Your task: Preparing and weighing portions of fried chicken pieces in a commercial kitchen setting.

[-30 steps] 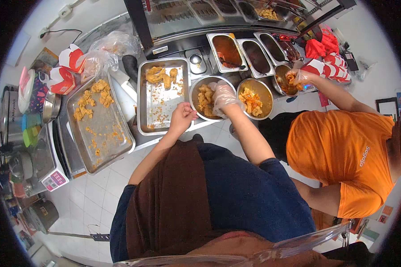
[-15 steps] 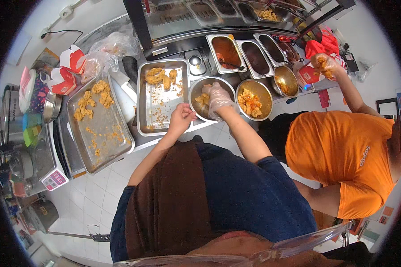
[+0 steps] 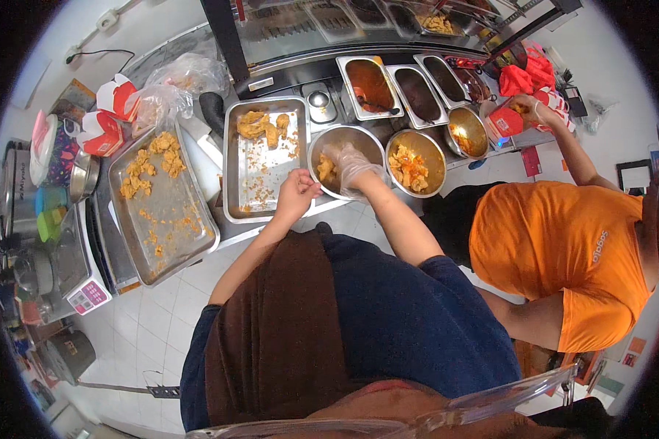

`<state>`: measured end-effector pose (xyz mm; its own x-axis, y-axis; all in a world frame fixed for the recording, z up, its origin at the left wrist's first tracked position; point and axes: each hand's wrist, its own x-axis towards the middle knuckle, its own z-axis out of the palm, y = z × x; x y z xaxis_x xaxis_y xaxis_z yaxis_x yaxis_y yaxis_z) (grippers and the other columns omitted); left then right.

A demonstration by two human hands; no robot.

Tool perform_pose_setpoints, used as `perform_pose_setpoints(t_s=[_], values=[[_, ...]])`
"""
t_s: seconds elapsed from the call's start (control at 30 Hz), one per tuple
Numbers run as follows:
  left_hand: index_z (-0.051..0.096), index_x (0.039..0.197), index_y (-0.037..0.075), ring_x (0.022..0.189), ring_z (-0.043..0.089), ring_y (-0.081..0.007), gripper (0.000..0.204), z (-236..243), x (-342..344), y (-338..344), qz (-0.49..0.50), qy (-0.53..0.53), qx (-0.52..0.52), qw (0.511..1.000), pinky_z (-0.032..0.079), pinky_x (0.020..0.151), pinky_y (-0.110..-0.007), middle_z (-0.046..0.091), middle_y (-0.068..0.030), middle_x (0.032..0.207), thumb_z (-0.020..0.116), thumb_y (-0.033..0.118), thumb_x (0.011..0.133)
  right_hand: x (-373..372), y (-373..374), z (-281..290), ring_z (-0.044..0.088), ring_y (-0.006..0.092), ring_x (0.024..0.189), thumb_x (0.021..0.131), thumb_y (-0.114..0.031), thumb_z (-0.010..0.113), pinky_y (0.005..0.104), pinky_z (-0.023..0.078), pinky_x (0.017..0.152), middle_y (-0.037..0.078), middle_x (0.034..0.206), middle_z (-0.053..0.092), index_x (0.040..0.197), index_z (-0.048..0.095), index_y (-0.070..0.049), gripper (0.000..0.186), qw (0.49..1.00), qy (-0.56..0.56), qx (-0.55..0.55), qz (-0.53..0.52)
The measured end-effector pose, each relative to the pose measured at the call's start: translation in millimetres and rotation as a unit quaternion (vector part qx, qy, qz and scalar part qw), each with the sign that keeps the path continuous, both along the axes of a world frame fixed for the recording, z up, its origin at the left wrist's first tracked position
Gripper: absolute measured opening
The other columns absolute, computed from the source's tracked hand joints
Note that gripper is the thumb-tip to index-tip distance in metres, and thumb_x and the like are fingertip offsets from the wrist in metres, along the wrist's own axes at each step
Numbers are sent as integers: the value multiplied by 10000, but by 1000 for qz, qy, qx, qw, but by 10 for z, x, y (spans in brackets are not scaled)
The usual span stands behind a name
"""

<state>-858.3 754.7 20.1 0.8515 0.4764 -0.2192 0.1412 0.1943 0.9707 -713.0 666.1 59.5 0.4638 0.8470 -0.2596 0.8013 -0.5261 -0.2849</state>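
Note:
My right hand (image 3: 350, 165), in a clear plastic glove, reaches into a round metal bowl (image 3: 379, 143). Its fingers curl over fried chicken (image 3: 325, 169) at the bowl's left side, and their tips are partly hidden. My left hand (image 3: 299, 192) is bare, its fingers pinched at the near left rim of that bowl. To the right stands a second metal bowl (image 3: 441, 162) with chicken pieces and orange-red sauce (image 3: 407, 167). On the left is a metal tray (image 3: 265, 170) with larger fried pieces (image 3: 253, 126) and crumbs.
Another crumb-strewn tray (image 3: 179, 234) lies farther left. Sauce pans (image 3: 366, 84) line the back below a glass display case (image 3: 300, 29). At right, a co-worker in an orange shirt (image 3: 542, 241) works beside a third bowl (image 3: 476, 121). A digital scale (image 3: 88, 296) stands at left.
My right hand has shifted slightly left within the bowl, over the chicken. The co-worker's gloved hand has come down with food to a red-and-white box. My left hand stays at the rim.

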Motion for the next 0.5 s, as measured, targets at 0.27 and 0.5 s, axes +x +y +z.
perform_pose_setpoints(t_s=[0.27, 0.5], values=[[393, 1009, -52, 685, 598, -172, 278, -53, 12, 8, 1, -13, -3, 1000, 500, 582, -245, 527, -112, 782, 546, -27, 778, 248, -129, -36, 550, 226, 926, 697, -139, 632, 300, 416, 794, 161, 1011, 567, 1014, 544, -11, 353, 963, 125, 122, -207], [383, 1024, -36, 714, 593, -182, 291, -51, -34, 44, -6, -7, -1, 1000, 508, 619, -254, 511, -104, 796, 536, -44, 776, 213, -29, 389, 493, 262, 1057, 682, -189, 609, 330, 387, 874, 132, 1157, 503, 1165, 493, -149, 498, 961, 194, 50, -191]])
